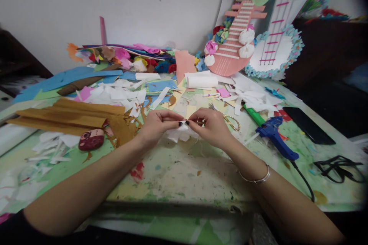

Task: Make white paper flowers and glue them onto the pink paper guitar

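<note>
My left hand (156,124) and my right hand (211,124) meet at the middle of the table, fingertips touching. Both pinch a small crumpled piece of white paper (179,134) that hangs just above the paint-stained tabletop (178,176). Each hand's fingers are closed on the paper's top edge. A bangle sits on my right wrist. Gold-handled scissors (232,121) lie right behind my right hand. A blue glue gun (274,136) rests to the right of it.
Brown folded paper (69,116) and a dark red small case (91,139) lie to the left. White, blue and yellow scraps (138,93) cover the far table. A paper guitar (234,46) leans on the wall. A black phone (309,124) and black cord (336,168) lie right.
</note>
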A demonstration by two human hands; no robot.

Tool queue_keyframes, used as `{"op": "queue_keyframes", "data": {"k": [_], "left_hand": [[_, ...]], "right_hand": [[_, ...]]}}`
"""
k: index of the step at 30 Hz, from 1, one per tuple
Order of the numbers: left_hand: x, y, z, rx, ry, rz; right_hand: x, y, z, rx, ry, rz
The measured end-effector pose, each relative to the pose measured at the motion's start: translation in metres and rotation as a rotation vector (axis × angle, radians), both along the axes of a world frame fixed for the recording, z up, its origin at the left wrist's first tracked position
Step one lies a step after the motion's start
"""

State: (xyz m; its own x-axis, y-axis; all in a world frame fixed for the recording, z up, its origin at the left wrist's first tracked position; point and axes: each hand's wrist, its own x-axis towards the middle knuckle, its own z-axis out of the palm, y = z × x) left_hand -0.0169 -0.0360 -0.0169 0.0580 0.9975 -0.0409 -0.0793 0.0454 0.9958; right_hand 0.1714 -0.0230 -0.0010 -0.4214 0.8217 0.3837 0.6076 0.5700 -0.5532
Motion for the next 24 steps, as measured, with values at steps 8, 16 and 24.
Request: {"op": "queue_keyframes", "data": {"k": [8, 16, 24], "left_hand": [[-0.0007, -0.0001, -0.0020, 0.020, 0.009, -0.036], [-0.0016, -0.0025, 0.0000, 0.028, -0.011, -0.047], [-0.0018, -0.0023, -0.0012, 0.070, -0.015, -0.057]], "right_hand": [[-0.0009, -0.0003, 0.0017, -0.032, -0.050, 0.008], [-0.0021, -0.0029, 0.0046, -0.042, -0.060, -0.023], [-0.0006, -0.0034, 0.0034, 0.053, -0.031, -0.018]]}}
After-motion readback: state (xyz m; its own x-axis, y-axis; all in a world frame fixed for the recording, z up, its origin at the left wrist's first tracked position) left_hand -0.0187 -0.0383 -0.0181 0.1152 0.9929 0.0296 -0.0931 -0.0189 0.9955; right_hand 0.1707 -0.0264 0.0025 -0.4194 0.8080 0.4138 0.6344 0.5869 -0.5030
